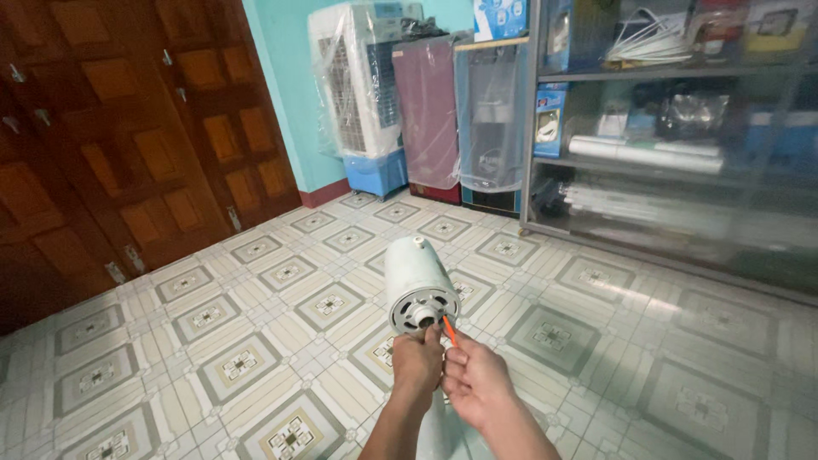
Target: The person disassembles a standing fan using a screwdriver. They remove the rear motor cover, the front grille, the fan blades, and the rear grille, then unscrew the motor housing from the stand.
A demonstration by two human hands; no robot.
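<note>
A pale grey-white fan motor housing stands in front of me with its round vented face and centre shaft toward the camera. My left hand grips it just below that face. My right hand sits beside the left and holds a thin orange-handled tool. The tool's tip points up at the lower right rim of the motor face. The fan's stand is hidden behind my hands.
Patterned floor tiles spread all around. Dark wooden doors fill the left wall. Plastic-wrapped air coolers stand at the back. A glass-fronted shelf unit with boxes and rolls lines the right.
</note>
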